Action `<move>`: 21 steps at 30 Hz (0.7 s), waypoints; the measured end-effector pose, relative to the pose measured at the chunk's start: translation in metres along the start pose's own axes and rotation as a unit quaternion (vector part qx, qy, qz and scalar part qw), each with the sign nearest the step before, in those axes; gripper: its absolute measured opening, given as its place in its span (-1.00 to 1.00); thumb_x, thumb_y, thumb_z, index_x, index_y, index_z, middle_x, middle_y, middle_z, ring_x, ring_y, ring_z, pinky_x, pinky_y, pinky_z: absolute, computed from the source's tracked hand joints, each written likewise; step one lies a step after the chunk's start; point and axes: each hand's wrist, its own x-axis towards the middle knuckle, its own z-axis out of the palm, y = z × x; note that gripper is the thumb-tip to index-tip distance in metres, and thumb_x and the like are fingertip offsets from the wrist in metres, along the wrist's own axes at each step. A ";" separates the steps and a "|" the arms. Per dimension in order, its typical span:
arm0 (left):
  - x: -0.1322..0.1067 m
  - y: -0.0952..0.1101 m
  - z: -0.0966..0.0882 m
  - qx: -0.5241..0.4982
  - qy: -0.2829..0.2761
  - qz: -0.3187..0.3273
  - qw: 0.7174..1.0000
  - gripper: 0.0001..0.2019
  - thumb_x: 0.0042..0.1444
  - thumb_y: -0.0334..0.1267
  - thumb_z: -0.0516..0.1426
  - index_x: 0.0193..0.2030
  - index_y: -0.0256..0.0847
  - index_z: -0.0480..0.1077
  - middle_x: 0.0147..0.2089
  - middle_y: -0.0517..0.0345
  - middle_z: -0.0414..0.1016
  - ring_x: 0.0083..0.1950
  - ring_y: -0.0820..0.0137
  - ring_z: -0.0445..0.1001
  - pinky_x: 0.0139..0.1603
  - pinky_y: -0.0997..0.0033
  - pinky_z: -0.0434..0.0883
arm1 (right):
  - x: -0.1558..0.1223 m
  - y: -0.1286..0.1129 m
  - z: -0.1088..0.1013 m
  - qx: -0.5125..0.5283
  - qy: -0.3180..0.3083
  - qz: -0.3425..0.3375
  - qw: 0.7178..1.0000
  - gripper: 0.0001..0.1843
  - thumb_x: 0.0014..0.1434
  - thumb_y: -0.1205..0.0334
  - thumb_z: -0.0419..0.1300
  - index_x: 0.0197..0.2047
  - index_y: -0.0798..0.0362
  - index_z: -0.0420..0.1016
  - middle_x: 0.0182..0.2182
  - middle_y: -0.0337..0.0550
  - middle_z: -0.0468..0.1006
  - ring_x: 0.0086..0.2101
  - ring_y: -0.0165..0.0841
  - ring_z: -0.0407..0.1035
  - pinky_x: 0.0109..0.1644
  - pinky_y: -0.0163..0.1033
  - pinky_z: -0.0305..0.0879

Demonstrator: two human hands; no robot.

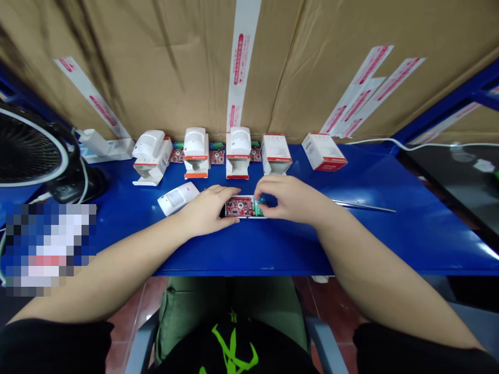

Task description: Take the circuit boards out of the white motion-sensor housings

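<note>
A white sensor housing with a red circuit board (240, 206) lies on the blue table in front of me. My left hand (213, 209) grips its left end, thumb along the near edge and fingers along the far edge. At the right end, my right hand (284, 200) pinches a green battery (259, 207) with thumb and forefinger; its far part is hidden by the fingers. Left of my left hand rests a white sensor cover (178, 198), tilted at an angle on the table. Metal tweezers (364, 206) lie to the right, partly behind my right forearm.
Along the back stand several small white-and-red boxes (324, 151), three topped by white motion sensors (239, 141). Red boards with green batteries (217, 146) sit between them. A black fan (74, 182) and a power strip (111, 150) stand at left. A white cable (417, 148) crosses at right.
</note>
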 end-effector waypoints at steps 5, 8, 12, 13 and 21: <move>-0.001 0.001 0.003 -0.011 0.002 0.005 1.000 -0.40 0.24 -0.16 0.39 0.36 -0.29 0.44 0.26 -0.22 0.64 0.28 -0.04 0.62 0.33 -0.13 0.56 | -0.007 0.002 0.000 0.047 0.000 -0.008 0.999 -0.71 0.15 0.32 0.31 -0.03 -0.03 0.61 -0.07 -0.04 0.64 -0.16 -0.18 0.54 -0.05 -0.09 0.49; 0.000 0.001 0.003 -0.020 0.005 0.002 1.000 -0.42 0.23 -0.15 0.40 0.35 -0.23 0.45 0.25 -0.18 0.65 0.27 -0.03 0.62 0.33 -0.14 0.55 | -0.010 0.000 0.000 0.088 -0.003 -0.005 0.996 -0.70 0.17 0.27 0.32 0.00 -0.05 0.63 -0.02 -0.03 0.63 -0.15 -0.19 0.54 -0.06 -0.10 0.50; 0.000 -0.002 0.001 -0.035 0.008 0.010 0.999 -0.45 0.21 -0.15 0.43 0.30 -0.18 0.48 0.24 -0.13 0.65 0.25 0.00 0.62 0.33 -0.11 0.54 | -0.008 -0.006 -0.002 0.141 -0.008 0.018 0.990 -0.82 0.28 0.22 0.24 -0.07 -0.05 0.61 -0.19 -0.12 0.66 -0.29 -0.27 0.51 -0.18 -0.16 0.44; 0.001 -0.002 0.001 -0.039 0.009 0.013 0.999 -0.45 0.20 -0.15 0.43 0.29 -0.18 0.48 0.23 -0.12 0.65 0.24 0.01 0.63 0.32 -0.10 0.53 | -0.008 -0.007 -0.002 0.154 -0.008 0.031 0.988 -0.85 0.30 0.21 0.23 -0.08 -0.05 0.59 -0.24 -0.16 0.66 -0.32 -0.29 0.50 -0.21 -0.17 0.42; 0.002 -0.006 0.001 -0.055 0.008 0.014 0.998 -0.46 0.19 -0.16 0.44 0.27 -0.15 0.49 0.16 -0.04 0.68 0.21 0.05 0.62 0.31 -0.06 0.52 | -0.004 -0.002 0.004 0.294 0.058 0.130 0.945 -0.83 0.37 0.06 0.23 -0.08 -0.05 0.49 -0.30 -0.22 0.60 -0.41 -0.35 0.44 -0.29 -0.18 0.42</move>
